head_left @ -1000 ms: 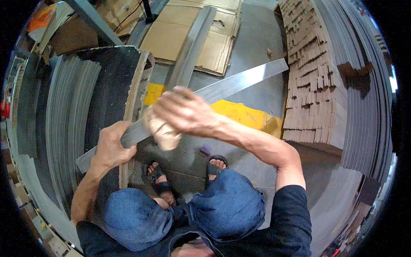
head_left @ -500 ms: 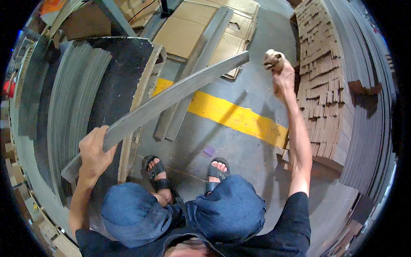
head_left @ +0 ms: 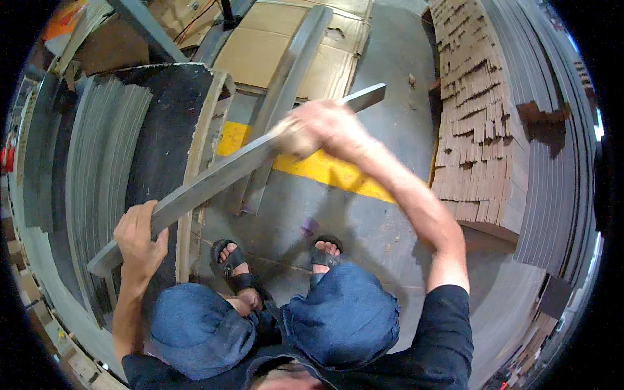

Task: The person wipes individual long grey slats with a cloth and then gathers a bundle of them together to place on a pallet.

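Left fingers [head_left: 138, 218] are gripping a long, flat grey strip [head_left: 211, 179]. Across it, blurred right fingers [head_left: 315, 117] are clutching half-hidden beige cloth [head_left: 299, 142].

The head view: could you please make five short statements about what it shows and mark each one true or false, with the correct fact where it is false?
1. The left hand grips a grey strip. True.
2. The right hand holds a pale bundle. True.
3. Both hands are on the bundle. False: only the right hand is.
4. A yellow line crosses the floor. True.
5. The person wears boots. False: dark sandals.
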Motion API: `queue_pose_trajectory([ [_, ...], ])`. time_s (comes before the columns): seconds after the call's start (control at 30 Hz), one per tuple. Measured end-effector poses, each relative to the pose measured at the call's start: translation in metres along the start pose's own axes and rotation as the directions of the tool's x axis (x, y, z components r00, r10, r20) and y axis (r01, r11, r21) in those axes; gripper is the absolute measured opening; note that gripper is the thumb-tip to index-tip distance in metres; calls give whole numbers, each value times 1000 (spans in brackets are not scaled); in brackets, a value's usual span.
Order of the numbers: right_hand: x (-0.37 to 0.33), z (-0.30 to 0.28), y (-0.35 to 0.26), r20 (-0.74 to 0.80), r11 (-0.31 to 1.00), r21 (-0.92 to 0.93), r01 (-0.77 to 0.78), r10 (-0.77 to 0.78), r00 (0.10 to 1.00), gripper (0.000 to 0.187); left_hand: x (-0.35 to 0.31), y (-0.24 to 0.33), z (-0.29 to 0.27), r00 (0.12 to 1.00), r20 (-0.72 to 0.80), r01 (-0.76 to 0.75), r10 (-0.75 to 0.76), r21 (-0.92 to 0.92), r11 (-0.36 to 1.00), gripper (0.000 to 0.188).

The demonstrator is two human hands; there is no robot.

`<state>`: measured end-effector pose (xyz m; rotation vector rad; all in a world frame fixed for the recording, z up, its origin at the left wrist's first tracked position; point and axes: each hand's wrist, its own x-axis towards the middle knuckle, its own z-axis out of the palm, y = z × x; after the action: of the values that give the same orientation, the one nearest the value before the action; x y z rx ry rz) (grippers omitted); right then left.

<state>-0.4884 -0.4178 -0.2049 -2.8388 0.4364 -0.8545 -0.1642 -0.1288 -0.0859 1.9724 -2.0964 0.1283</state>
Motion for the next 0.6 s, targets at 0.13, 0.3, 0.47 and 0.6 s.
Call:
queue_pose_trajectory([
  [0.13,-57,-77,77,132,625,-89,-776,779,612,20,-39,-16,-14,982,123,165,-144,-180,970,53],
  [0.3,-109,-57,73,311,-143,888,-436,886,344,31,-21,-8,7,842,536,440,-57,-623,647,70],
  [0.47,-27,36,-87,573,-623,782,-6,717,397,58,19,57,82,832,555,522,16,-792,318,71],
  [0.6,20,72,-179,305,-330,943,-31,828,470,56,32,72,118,963,264,230,-46,-729,644,77],
])
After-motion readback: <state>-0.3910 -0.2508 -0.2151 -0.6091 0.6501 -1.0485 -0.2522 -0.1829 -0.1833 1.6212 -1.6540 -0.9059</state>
